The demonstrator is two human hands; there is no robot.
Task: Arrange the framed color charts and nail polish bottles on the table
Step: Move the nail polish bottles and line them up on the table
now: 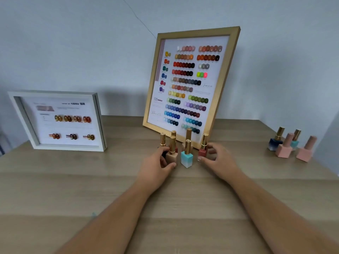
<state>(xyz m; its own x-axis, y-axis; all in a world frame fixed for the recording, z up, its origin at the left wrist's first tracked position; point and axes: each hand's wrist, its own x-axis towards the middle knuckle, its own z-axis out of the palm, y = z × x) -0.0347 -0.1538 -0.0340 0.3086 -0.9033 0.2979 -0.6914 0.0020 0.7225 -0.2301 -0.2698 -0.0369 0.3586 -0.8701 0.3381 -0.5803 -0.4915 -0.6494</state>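
A tall wood-framed color chart (pixel 191 85) leans against the wall at the table's middle back. Left of it a white-framed color chart (pixel 60 121) also leans on the wall. Several gold-capped nail polish bottles cluster in front of the wood frame. My left hand (pixel 157 166) grips the beige bottle (pixel 172 155) at the cluster's left. My right hand (pixel 218 160) holds the rose-red bottle (pixel 202 151) at its right. A turquoise bottle (pixel 187 157) stands untouched between them.
The wooden table (pixel 110 189) stretches toward me. Another group of bottles stands at the far right: a dark blue one (pixel 275 142), a teal one (pixel 295 142) and two pink ones (pixel 285 148) near the table's right edge. The grey wall runs behind.
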